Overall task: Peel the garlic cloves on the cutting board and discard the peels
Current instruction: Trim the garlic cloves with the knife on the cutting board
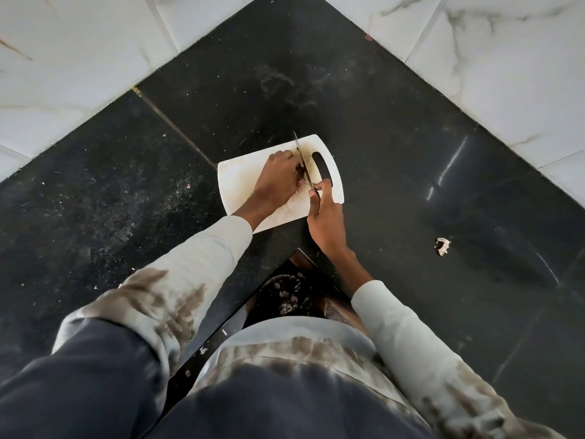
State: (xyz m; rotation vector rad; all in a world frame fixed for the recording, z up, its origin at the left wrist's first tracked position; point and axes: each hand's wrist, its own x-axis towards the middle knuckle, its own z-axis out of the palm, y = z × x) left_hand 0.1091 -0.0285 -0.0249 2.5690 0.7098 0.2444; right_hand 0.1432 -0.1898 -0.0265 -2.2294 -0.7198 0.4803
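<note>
On the white rectangular plastic cutting board [235, 185], the left hand [278, 177] curls its fingers over small garlic cloves [300, 174], mostly hidden beneath it. Just beside it, the right hand [324, 217] grips the handle of 1 slim steel knife [302, 160], blade against the cloves. Farther right, a pale papery garlic peel [442, 246] lies on the black stone counter [411, 153].

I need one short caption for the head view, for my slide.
Left hand steadies garlic on the cutting board while right hand holds the knife.

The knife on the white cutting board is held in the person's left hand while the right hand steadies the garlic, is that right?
Not quite: the head view shows the knife in the right hand, and the left hand steadies the garlic on the white cutting board.
</note>
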